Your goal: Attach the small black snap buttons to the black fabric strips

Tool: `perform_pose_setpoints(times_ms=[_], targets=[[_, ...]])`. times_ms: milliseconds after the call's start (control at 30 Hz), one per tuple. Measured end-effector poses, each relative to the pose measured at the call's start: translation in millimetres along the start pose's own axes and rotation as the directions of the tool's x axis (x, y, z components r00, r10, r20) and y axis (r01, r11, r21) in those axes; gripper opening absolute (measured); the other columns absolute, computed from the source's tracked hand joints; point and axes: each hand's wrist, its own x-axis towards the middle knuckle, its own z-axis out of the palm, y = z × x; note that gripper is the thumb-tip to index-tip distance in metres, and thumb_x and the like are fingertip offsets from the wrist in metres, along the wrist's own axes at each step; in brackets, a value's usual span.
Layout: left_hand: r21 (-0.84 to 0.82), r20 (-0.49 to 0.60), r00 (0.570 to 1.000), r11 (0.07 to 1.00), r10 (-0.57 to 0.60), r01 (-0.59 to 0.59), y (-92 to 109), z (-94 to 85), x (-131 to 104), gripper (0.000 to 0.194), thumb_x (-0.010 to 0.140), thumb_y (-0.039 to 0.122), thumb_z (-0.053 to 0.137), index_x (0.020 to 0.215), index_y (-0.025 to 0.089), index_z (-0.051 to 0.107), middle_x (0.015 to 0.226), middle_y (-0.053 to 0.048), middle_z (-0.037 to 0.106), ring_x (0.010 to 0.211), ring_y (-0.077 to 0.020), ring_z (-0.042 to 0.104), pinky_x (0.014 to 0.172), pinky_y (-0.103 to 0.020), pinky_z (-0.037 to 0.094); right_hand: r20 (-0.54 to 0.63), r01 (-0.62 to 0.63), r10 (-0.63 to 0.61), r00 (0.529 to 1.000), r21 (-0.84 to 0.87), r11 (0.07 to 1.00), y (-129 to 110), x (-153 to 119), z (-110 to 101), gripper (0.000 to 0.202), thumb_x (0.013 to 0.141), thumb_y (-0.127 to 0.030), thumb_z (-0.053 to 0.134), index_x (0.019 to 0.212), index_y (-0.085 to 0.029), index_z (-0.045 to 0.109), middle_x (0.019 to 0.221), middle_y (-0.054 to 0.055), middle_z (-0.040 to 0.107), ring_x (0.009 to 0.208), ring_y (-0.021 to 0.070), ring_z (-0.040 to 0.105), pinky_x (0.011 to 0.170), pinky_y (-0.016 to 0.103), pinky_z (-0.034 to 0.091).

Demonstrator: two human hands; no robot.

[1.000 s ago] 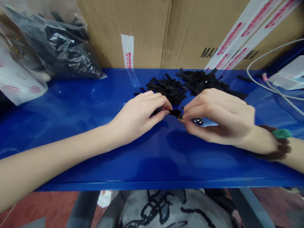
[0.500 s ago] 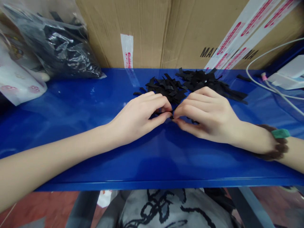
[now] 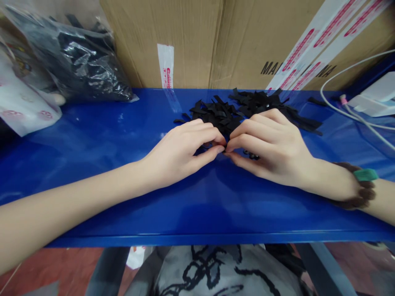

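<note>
My left hand [image 3: 185, 152] and my right hand [image 3: 276, 148] meet fingertip to fingertip above the blue table. Both are closed in a pinch on a small black strip [image 3: 225, 149], mostly hidden by the fingers. Just behind my fingers lies a pile of short black fabric strips [image 3: 217, 113]. A second pile of black strips [image 3: 257, 100], some longer, sits to its right, partly behind my right hand. Several small, shiny dark pieces [image 3: 252, 155], perhaps rings, show beneath my right palm.
A large cardboard box [image 3: 188, 33] stands along the back of the blue table [image 3: 108, 135]. At the back left are a clear plastic bag of black material [image 3: 89, 61] and a white printed bag [image 3: 24, 98]. White cables [image 3: 327, 92] and a white device [image 3: 375, 98] occupy the right.
My fingertips have drawn closer together over the black strip, which shows less. My right hand has shifted slightly, uncovering more of the small dark pieces under it.
</note>
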Motion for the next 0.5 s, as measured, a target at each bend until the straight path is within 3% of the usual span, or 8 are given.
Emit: perform_pose_setpoints(times_ms=[300,500], targets=[[-0.009,0.029,1.000,1.000,-0.001,0.001,1.1,-1.9,0.7,0.008,0.091,0.020,0.054,0.088,0.017,0.060,0.089,-0.001,0.067,0.085,-0.0127,0.058,0.077,-0.024,0.046,-0.027,-0.062,0.062,0.998,-0.001,0.998,-2.3,-2.1,-4.7,0.006,0.090,-0.026,0.055,0.090,-0.021,0.057,0.104,0.010,0.063,0.089,0.0230,0.055,0.071,0.039,0.039],[0.015,0.047,0.999,1.000,0.004,-0.005,-1.5,-1.1,0.0,0.011,0.092,0.022,0.052,0.085,0.017,0.059,0.086,-0.001,0.065,0.082,-0.0132,0.057,0.075,-0.026,0.045,-0.001,-0.046,0.046,0.999,0.013,0.999,-1.4,-2.7,-2.0,0.007,0.090,-0.024,0.055,0.097,-0.022,0.055,0.105,0.006,0.066,0.092,0.0227,0.058,0.079,0.040,0.040]])
